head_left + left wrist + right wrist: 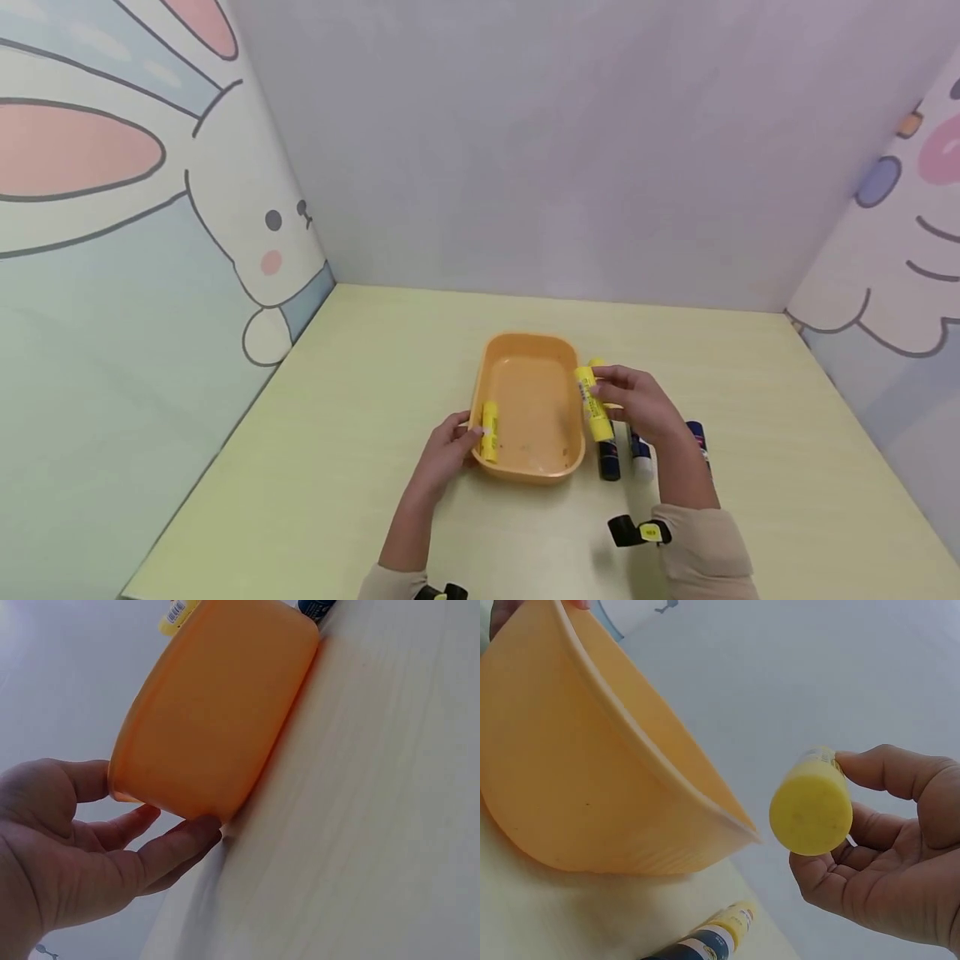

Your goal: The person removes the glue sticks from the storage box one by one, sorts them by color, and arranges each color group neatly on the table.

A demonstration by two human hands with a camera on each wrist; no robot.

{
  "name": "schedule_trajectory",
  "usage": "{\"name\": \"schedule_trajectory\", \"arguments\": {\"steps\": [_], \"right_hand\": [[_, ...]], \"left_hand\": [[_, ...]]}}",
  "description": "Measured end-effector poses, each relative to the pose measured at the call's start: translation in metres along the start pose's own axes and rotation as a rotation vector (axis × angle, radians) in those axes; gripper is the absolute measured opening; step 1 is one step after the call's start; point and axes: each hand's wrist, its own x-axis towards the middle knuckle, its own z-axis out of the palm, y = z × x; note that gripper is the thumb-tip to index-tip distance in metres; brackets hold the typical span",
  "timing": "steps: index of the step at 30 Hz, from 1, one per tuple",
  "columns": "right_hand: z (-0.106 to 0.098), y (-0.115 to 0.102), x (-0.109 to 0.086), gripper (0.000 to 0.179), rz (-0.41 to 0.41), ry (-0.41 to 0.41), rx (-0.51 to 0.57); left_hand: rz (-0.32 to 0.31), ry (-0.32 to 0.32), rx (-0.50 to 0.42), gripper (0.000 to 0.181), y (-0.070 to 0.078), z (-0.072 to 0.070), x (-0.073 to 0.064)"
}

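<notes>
My right hand (637, 407) holds a yellow glue stick (595, 404) between thumb and fingers, raised over the right rim of an orange plastic basin (534, 392). In the right wrist view the stick's round yellow end (811, 815) faces the camera, beside the basin's wall (585, 787). My left hand (444, 457) grips the basin's left rim, thumb at the top and fingers against the outer wall (217, 712). Inside the basin, along its left side, lies another yellow glue stick (489, 432).
Right of the basin lie several dark blue sticks, among them one by its wall (609, 461), a white-ended one (642, 458) and one beyond my right wrist (697, 435). A yellow end (739, 916) shows there too. Walls with cartoon drawings (247, 208) enclose the pale table (337, 433).
</notes>
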Motion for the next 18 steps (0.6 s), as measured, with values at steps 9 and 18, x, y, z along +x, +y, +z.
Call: {"name": "schedule_trajectory", "arguments": {"steps": [9,18], "right_hand": [[-0.006,0.008,0.000,0.052,0.015,0.057,-0.009],[-0.016,0.022,-0.001,0.054,-0.001,0.108,0.035]], "left_hand": [[-0.003,-0.023,-0.022,0.047,-0.001,-0.005,0.000],[-0.007,-0.042,-0.008,0.047,-0.002,-0.008,0.000]]}}
